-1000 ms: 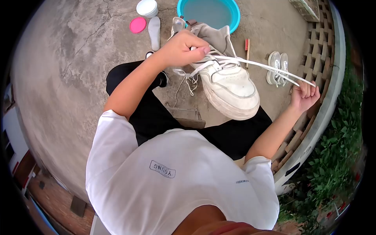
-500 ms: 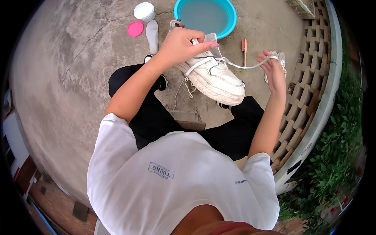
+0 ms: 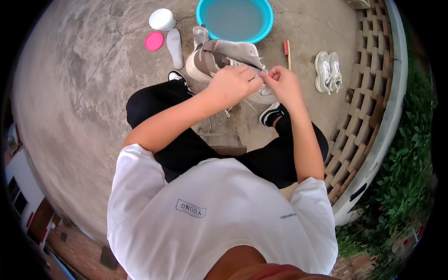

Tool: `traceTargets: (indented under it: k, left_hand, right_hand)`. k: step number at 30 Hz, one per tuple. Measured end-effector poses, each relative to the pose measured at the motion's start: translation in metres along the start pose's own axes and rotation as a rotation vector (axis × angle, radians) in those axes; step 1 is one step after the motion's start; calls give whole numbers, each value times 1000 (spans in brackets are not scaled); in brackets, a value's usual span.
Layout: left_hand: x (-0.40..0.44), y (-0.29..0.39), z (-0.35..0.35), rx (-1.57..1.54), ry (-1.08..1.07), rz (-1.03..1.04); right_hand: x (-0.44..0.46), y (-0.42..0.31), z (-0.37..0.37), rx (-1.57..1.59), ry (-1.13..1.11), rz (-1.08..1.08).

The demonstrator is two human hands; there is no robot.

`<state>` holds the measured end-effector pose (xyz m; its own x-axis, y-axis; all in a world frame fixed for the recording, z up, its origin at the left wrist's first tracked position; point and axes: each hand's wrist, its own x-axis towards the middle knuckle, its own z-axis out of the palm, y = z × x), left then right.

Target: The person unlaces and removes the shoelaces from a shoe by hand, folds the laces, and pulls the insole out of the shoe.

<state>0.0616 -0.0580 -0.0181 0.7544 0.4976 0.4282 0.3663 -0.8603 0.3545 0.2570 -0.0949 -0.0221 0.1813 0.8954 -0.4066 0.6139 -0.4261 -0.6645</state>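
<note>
in the head view, a large off-white shoe [image 3: 235, 49] is in front of the seated person, its heel to the left and its toe end to the right, partly covered by both hands; whether it touches the ground [image 3: 65, 116] cannot be told. the left hand [image 3: 232, 86] lies across its side, fingers curled inward, with the tips too hidden to tell what they grip. the right hand [image 3: 285, 86] is just beside it at the lacing, thumb drawn close to the bent forefinger; whether a lace is pinched there cannot be told. just beyond the shoe is a blue basin [image 3: 268, 28] of cloudy water. to the left are a grey insole [image 3: 175, 48], a pink disc [image 3: 154, 41] and a white tub [image 3: 161, 19]; to the right, a red-bristled brush [image 3: 287, 53] and a pair of small white shoes [image 3: 322, 72].
</note>
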Motion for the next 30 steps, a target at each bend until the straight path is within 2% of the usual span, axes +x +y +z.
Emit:
traceTargets:
  k: [5, 8, 10, 11, 13, 14, 17, 18, 20, 21, 22, 24, 25, 28, 30]
  left_hand:
    - [-8, 10, 28, -10, -53, -42]
    - [-8, 8, 28, -186, -129, -143]
    - [-6, 2, 20, -371, -369, -127]
    - [-5, 0, 23, -374, -369, -134]
    - [-2, -5, 28, -386, 16, -148]
    - [-4, -1, 27, -385, 16, -151]
    - [1, 12, 11, 113, 163, -10]
    - [5, 7, 11, 112, 161, -7]
    - [12, -7, 16, 230, 100, -150]
    - [9, -8, 21, 144, 2, -298]
    - [6, -8, 24, 145, 1, -306]
    - [3, -10, 30, 53, -225, -393]
    - [3, -12, 32, 73, -166, -316]
    - [8, -11, 27, -71, -182, -318]
    - [9, -13, 25, -132, -162, -326]
  right_hand:
    - [10, 22, 8, -39, -61, -15]
    - [11, 28, 14, 33, -35, -6]
    - [7, 25, 15, -11, 34, -199]
    - [5, 23, 13, -12, 27, -197]
    - [1, 13, 8, -8, 32, -286]
    - [0, 9, 6, -8, 29, -287]
    - [0, -1, -3, -59, 68, -370]
    - [-1, -1, -4, -44, 77, -413]
    - [-4, -3, -7, -26, 82, -447]
    - [-4, -5, -8, -70, 83, -486]
    - [-4, -8, -7, -111, 82, -530]
    - [-3, -4, -3, -67, 78, -484]
    - [-2, -3, -3, -25, 82, -432]
    - [-1, -6, -10, -23, 109, -380]
    - [3, -8, -18, -94, 134, -440]
